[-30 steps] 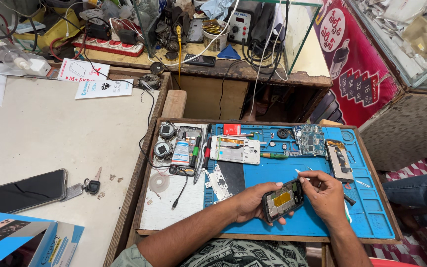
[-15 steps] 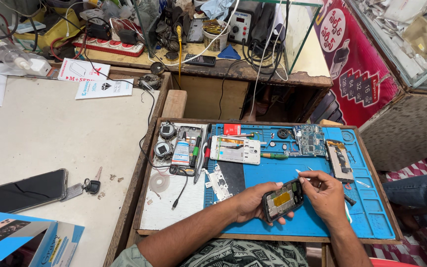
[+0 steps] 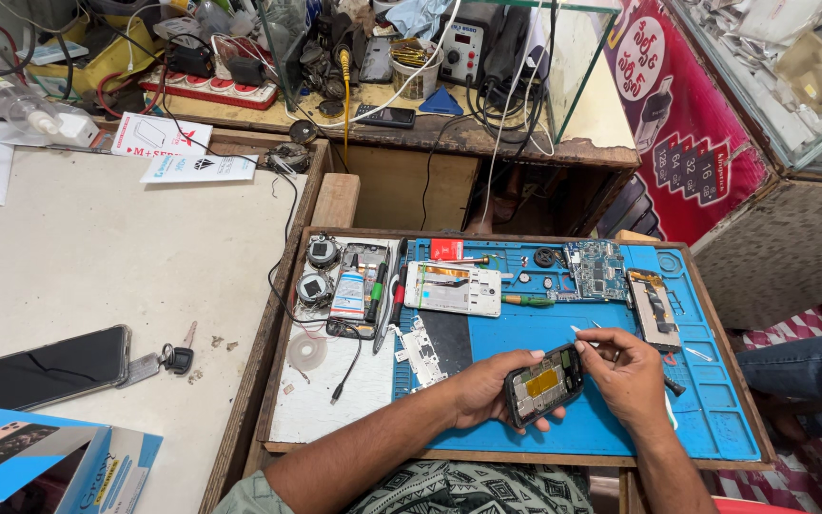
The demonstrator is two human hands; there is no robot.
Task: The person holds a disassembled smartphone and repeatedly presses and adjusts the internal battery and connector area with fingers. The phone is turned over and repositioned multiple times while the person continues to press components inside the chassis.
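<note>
My left hand grips the lower end of an opened black phone with a yellow patch inside, held just above the blue work mat. My right hand touches the phone's upper end and pinches thin tweezers that point left. On the mat behind the phone lie a white phone frame, a green circuit board, a green-handled screwdriver and a second phone part.
A wooden tray holds the mat, round camera modules, pens and a cable. To the left, a black phone, keys and a blue box rest on the white counter. A cluttered shelf with a soldering station stands behind. Another person's knee is at the right.
</note>
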